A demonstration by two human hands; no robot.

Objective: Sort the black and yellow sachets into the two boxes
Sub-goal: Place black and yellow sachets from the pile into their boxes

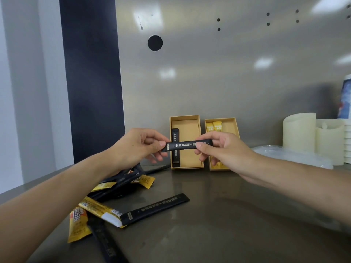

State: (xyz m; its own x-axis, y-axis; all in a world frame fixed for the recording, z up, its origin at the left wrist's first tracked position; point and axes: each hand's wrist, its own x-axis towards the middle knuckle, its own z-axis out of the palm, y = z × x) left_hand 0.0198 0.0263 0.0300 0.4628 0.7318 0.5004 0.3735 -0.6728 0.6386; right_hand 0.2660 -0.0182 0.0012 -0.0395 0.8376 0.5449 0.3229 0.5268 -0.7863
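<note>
Our left hand (140, 145) and right hand (222, 149) each pinch one end of a slim, matte black stick sachet (181, 146) printed with pale lettering. Thumb tips press on its face and the fingers curl behind, holding it level in the air just in front of two shallow kraft-cardboard boxes. Both bare forearms reach in from the lower corners, wrists raised off the surface.

Behind that sachet, the left box (190, 130) contains one boxed black sachet (175, 134) lying lengthwise against its left wall. The right box (229, 128), just beside it, holds glossy yellow sachets (217, 126), partly hidden by our right hand. Under our left forearm a loose heap of sachets (117, 185), black and yellow, lies on the dull brushed-metal table (218, 215). One long black sachet (157, 207) juts from the heap toward the table's middle.

To the right stand cream, waxy-looking cylinders (299, 131) beside a crumpled sheet of clear plastic (290, 156). A brushed steel wall panel (209, 73) with a round hole rises behind.
</note>
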